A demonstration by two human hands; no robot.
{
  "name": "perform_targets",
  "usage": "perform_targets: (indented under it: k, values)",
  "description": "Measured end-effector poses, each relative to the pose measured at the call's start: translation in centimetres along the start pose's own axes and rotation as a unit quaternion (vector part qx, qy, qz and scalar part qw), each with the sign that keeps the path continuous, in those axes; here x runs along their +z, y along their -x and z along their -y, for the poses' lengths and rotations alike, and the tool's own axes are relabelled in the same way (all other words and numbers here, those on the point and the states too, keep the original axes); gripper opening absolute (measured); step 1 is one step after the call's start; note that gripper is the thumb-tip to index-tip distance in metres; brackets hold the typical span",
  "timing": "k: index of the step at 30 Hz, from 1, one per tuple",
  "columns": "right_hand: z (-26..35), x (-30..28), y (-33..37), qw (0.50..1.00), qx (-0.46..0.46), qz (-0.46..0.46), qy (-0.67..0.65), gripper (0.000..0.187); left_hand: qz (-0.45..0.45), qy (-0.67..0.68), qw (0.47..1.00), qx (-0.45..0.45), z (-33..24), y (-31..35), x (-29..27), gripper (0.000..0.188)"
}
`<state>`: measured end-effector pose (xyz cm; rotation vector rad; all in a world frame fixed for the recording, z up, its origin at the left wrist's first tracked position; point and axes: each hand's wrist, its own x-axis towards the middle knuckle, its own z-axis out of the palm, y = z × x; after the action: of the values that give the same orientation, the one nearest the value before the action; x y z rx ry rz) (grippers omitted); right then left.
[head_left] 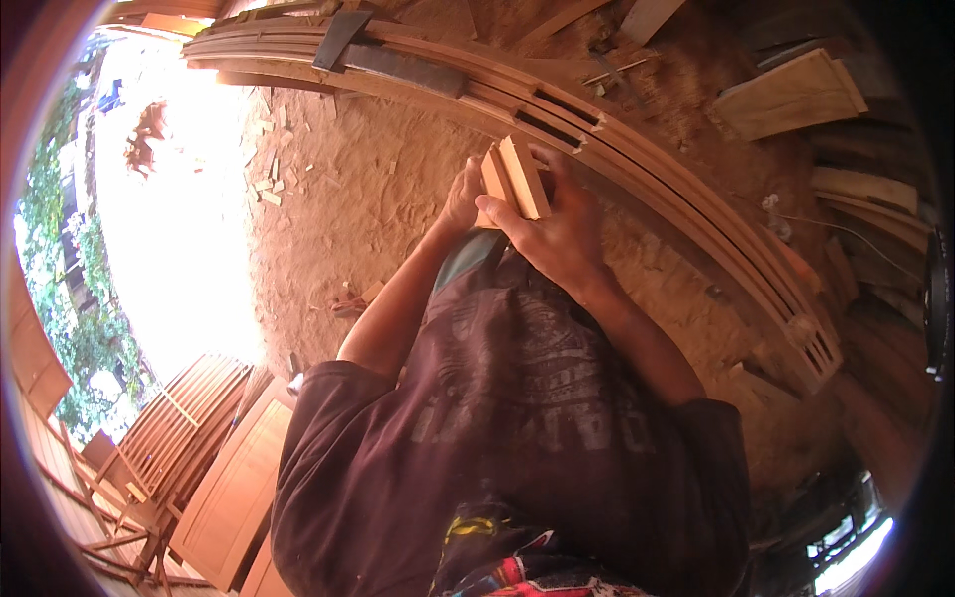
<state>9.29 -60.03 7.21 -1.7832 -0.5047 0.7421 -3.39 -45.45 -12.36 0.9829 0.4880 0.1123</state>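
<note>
In front of my body, both hands hold a short pale wooden piece (522, 179) with a dark groove or gap along its length. Whether it is one grooved block or two pieces pressed together I cannot tell. My left hand (461, 199) is closed against its left side, with most fingers hidden behind the wood. From the right, my right hand (562, 224) grips it, thumb across the near end and fingers behind. Just beyond the hands runs a long stack of grooved wooden lengths (662, 194), with dark slots cut into it.
A dark grey bar (408, 70) and a dark flat piece (341, 40) lie on the stack. Wood scraps (267, 184) litter the dusty ground. Boards (791, 95) lie at the far right. A panelled door (224, 478) and slatted frames (189, 408) stand at the near left.
</note>
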Motion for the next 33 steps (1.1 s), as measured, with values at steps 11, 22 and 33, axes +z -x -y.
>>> perform_targets:
  k: [11, 22, 33]
  values:
    - [0.4, -0.3, -0.4, 0.995, -0.080, 0.050, -0.015, 0.073, -0.056, -0.060, 0.996, -0.040, 1.4, -0.2, -4.5, 0.075]
    - [-4.2, 2.6, -1.4, 0.985, 0.014, 0.146, -0.087, 0.079, -0.024, -0.267, 0.912, -0.311, -7.0, 3.8, -1.2, 0.093]
    - [-4.9, 7.2, -0.5, 0.957, 0.019, 0.287, -0.025, 0.046, -0.108, -0.051, 0.907, -0.405, 1.2, 13.7, -5.6, 0.083]
